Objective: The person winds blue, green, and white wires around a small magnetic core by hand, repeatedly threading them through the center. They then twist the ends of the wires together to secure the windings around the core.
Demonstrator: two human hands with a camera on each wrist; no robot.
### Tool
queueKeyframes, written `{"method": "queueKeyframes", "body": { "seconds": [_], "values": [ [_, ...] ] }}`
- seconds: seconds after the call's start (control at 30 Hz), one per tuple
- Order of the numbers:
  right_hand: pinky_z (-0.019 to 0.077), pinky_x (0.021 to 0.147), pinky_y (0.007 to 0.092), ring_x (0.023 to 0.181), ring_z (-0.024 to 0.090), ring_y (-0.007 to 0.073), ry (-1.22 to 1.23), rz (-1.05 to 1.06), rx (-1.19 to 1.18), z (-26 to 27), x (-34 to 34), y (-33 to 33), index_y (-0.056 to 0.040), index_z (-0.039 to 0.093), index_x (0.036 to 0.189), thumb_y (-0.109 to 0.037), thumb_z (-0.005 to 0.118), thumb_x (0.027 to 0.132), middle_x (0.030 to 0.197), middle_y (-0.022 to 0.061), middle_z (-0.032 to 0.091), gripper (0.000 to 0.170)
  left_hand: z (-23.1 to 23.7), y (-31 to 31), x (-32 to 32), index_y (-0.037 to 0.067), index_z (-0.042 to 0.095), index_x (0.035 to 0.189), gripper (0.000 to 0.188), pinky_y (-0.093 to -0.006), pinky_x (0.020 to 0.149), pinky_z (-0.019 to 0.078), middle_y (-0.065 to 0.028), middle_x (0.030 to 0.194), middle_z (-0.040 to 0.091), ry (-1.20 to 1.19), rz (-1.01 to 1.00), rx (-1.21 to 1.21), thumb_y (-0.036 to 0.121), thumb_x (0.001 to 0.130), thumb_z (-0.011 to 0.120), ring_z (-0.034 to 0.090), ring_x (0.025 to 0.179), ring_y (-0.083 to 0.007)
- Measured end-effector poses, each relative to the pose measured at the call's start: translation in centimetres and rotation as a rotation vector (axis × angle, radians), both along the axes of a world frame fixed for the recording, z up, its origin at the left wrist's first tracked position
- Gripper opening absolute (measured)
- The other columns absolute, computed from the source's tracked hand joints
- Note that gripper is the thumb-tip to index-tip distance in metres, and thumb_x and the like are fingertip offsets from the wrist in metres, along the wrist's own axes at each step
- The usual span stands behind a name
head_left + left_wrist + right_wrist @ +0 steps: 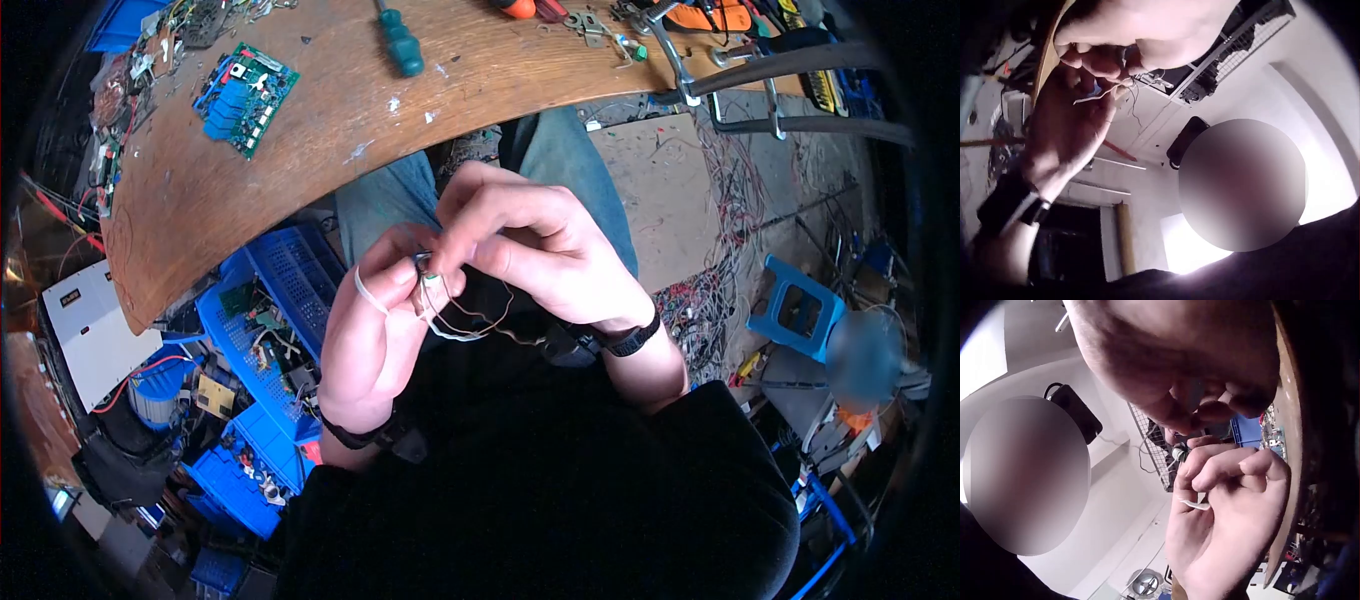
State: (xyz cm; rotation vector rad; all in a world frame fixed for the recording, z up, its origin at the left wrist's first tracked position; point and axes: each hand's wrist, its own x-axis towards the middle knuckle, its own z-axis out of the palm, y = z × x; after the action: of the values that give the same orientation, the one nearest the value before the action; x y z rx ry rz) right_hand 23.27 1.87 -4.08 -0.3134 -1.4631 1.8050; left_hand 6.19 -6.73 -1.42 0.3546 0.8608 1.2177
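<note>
Both hands meet over the lap. My left hand (370, 320) pinches a small wired part (431, 283), with a dark metallic top and a green-white bit, between thumb and fingers. From the part hang thin brown wires (505, 300), and a white wire (372, 292) crosses the left hand. My right hand (555, 235) comes in from the other side, its bent fingers and thumb closed at the same part. In the right wrist view a silvery round end (1178, 452) of the part shows at the left fingertips; the fingers hide the rest.
On the curved wooden bench (330, 110) lie a green circuit board (247, 98) and a teal screwdriver (401, 45). Clamps (680, 60) sit at its right end. Blue crates (295, 270) stand at left, a blue stool (795, 305) at right, near scattered wires on the floor.
</note>
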Motion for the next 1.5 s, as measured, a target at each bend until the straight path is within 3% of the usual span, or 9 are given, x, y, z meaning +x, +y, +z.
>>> {"method": "queueKeyframes", "body": {
  "seconds": [0.17, 0.23, 0.33, 0.5, 0.67, 0.77, 0.87, 1.2, 1.5],
  "values": [
    [0.0488, 0.086, 0.0345, 0.094, 0.061, 0.0234, -0.073, -0.041, 0.269, 0.5, 1.3, 1.2, -0.0005, 0.07, 0.095, -0.001, 0.052, 0.089, 0.098, 0.0121, 0.062, 0.018, -1.3, -0.1, -0.4, -0.001, 0.054, 0.113, 0.027, -0.0295, 0.087, 0.0439, -0.0061, 0.095, 0.058, -0.198, -0.159, -0.013, 0.023, 0.101, 0.05, 0.055, 0.091, -0.014],
    [0.0474, 0.089, 0.0348, 0.098, 0.061, 0.0256, -0.109, -0.185, 0.169, 0.9, 0.9, 0.6, -0.0024, 0.071, 0.099, -0.005, 0.059, 0.09, 0.099, 0.0125, 0.063, 0.014, -0.9, -0.1, -0.1, -0.001, 0.054, 0.114, 0.026, -0.0306, 0.088, 0.0443, -0.0086, 0.1, 0.058, 0.077, -0.081, 0.122, 0.022, 0.103, 0.049, 0.056, 0.092, -0.0156],
    [0.0485, 0.087, 0.0314, 0.097, 0.061, 0.0147, -0.225, -0.522, 0.042, 0.8, 0.5, 0.6, -0.0029, 0.067, 0.113, -0.013, 0.072, 0.09, 0.102, 0.0069, 0.066, 0.025, 0.7, -0.4, 0.7, -0.002, 0.052, 0.115, 0.016, -0.0321, 0.09, 0.047, -0.0138, 0.109, 0.059, 0.718, 0.132, 0.352, 0.01, 0.103, 0.05, 0.059, 0.099, -0.019],
    [0.0468, 0.084, 0.0284, 0.089, 0.06, 0.0121, -0.17, -0.298, 0.077, 0.2, 2.3, 1.7, -0.0005, 0.07, 0.103, -0.022, 0.06, 0.101, 0.098, 0.0055, 0.069, 0.024, 0.7, -0.5, 0.0, 0.0, 0.051, 0.116, 0.02, -0.031, 0.088, 0.0441, -0.0151, 0.108, 0.061, 0.842, 0.15, 0.511, 0.016, 0.103, 0.053, 0.057, 0.097, -0.0179],
    [0.0473, 0.084, 0.029, 0.091, 0.061, 0.0134, -0.004, 0.205, -0.365, -0.1, 2.1, 1.3, 0.0005, 0.072, 0.101, -0.034, 0.049, 0.106, 0.105, 0.0072, 0.071, 0.041, 0.6, -0.6, -0.4, 0.0, 0.053, 0.115, 0.021, -0.0301, 0.087, 0.0436, -0.0132, 0.106, 0.061, 0.873, 0.079, 0.536, 0.018, 0.104, 0.054, 0.056, 0.096, -0.0168],
    [0.0471, 0.079, 0.0243, 0.085, 0.059, 0.008, -0.08, 0.158, -0.288, 1.0, 1.3, 0.5, -0.0016, 0.069, 0.105, -0.017, 0.066, 0.098, 0.092, 0.0026, 0.07, 0.017, 0.9, -0.8, -0.4, -0.001, 0.055, 0.114, 0.025, -0.0288, 0.087, 0.0427, -0.0096, 0.105, 0.061, 0.939, 0.044, 0.483, 0.022, 0.104, 0.054, 0.054, 0.094, -0.0143],
    [0.0445, 0.071, 0.0214, 0.078, 0.055, 0.0042, -0.114, 0.125, -0.274, 0.5, 1.2, 0.4, -0.0032, 0.068, 0.106, -0.01, 0.072, 0.092, 0.086, -0.0014, 0.067, 0.016, 0.6, -0.8, -0.2, -0.001, 0.057, 0.114, 0.028, -0.027, 0.085, 0.0421, -0.006, 0.104, 0.059, 0.988, 0.058, 0.388, 0.025, 0.105, 0.054, 0.053, 0.093, -0.0118],
    [0.0412, 0.064, 0.0222, 0.069, 0.052, 0.0043, -0.225, 0.03, -0.134, 1.0, 1.1, -0.1, -0.004, 0.067, 0.098, -0.002, 0.067, 0.087, 0.077, -0.0029, 0.062, 0.011, 0.7, -0.6, 0.2, -0.001, 0.058, 0.115, 0.02, -0.024, 0.078, 0.0476, -0.0053, 0.099, 0.064, 0.797, 0.066, 0.295, 0.015, 0.105, 0.053, 0.058, 0.086, -0.0083],
    [0.0488, 0.079, 0.0345, 0.091, 0.06, 0.0255, -0.196, -0.135, 0.367, 0.7, 1.1, 0.7, -0.0066, 0.071, 0.09, -0.005, 0.063, 0.084, 0.105, 0.0112, 0.064, 0.01, -1.5, -0.1, -1.3, -0.002, 0.055, 0.117, 0.023, -0.0255, 0.075, 0.0436, -0.0076, 0.098, 0.062, -0.16, -0.084, 0.088, 0.016, 0.104, 0.051, 0.056, 0.086, -0.0119]
  ]
}}
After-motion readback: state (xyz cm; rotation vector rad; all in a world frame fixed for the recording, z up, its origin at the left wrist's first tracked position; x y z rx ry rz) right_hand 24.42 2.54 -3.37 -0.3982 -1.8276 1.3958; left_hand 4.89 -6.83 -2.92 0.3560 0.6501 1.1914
